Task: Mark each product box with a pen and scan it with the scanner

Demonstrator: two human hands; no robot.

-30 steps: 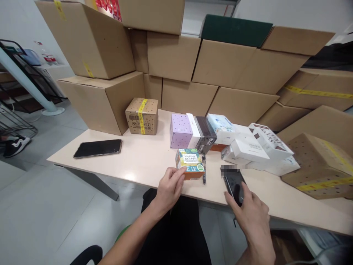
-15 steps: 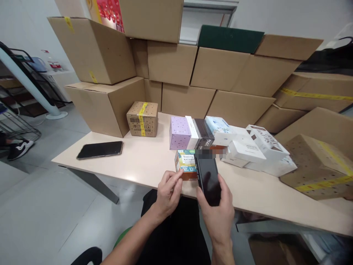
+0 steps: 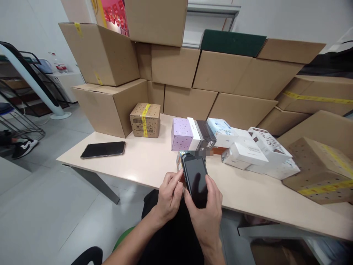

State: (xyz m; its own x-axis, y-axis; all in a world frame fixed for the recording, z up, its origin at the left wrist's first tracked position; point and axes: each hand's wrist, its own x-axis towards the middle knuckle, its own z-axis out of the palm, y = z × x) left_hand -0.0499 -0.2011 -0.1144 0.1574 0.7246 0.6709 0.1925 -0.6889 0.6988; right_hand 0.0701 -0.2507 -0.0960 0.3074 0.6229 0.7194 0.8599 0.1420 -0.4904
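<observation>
My right hand [image 3: 207, 211] is wrapped round a black rugged smartphone-like handheld [image 3: 195, 180], thumb along its left edge and fingers along its right. Its screen is dark and faces me. Behind it, at the table's front edge, stands a small printed carton [image 3: 179, 162], mostly covered by the device. My left hand [image 3: 169, 195] is just left of the device, index finger stretched toward its edge and the carton, thumb apart and the other fingers loosely bent. Nothing shows in that hand; whether its fingertip touches the carton or the device I cannot tell.
Behind the device stand a purple box [image 3: 182, 134], a dark box [image 3: 205, 134] and several white boxes [image 3: 245, 154]. A black phone [image 3: 103, 149] lies on the left of the table [image 3: 143, 162], near a taped carton [image 3: 145, 119]. Large cardboard boxes [image 3: 190, 103] wall the back.
My right hand has moved left with the handheld, which now covers most of the small carton's printed front. My left hand has barely moved. The camera view has shifted slightly.
</observation>
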